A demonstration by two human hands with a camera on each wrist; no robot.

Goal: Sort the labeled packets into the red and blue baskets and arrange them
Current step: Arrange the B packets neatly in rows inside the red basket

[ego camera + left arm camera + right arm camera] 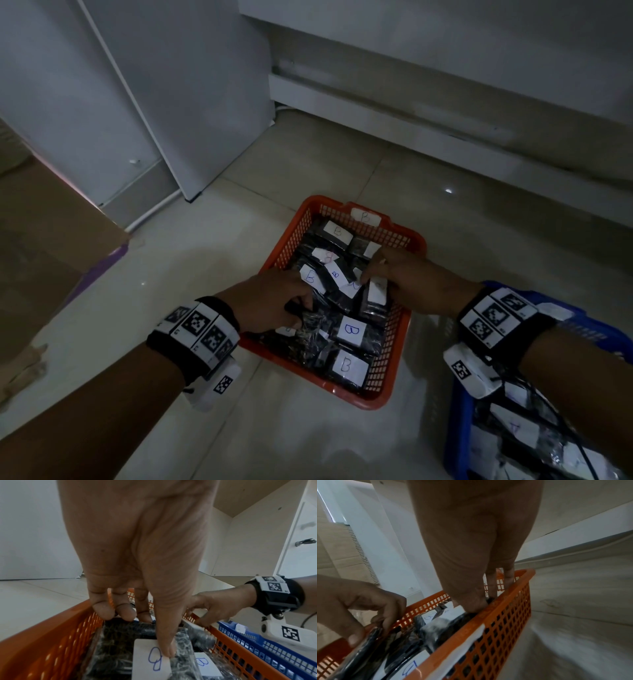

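Note:
A red basket (329, 200) (51, 649) (505, 628) sits on the floor, tagged B and filled with black packets bearing white B labels. My left hand (298, 308) (147, 626) grips one packet (111, 649) near the basket's left side, thumb on its label and fingers curled behind. My right hand (373, 270) (485, 600) pinches another packet (375, 294) standing on edge by the right wall. A blue basket (459, 428) (274, 649) at lower right holds more labeled packets; my right forearm covers part of it.
A cardboard box (51, 240) stands at the left. White cabinet panels (171, 102) and a low white ledge (445, 113) rise behind the baskets. Bare tiled floor (205, 257) surrounds the red basket. A thin black cable (548, 411) runs over the blue basket.

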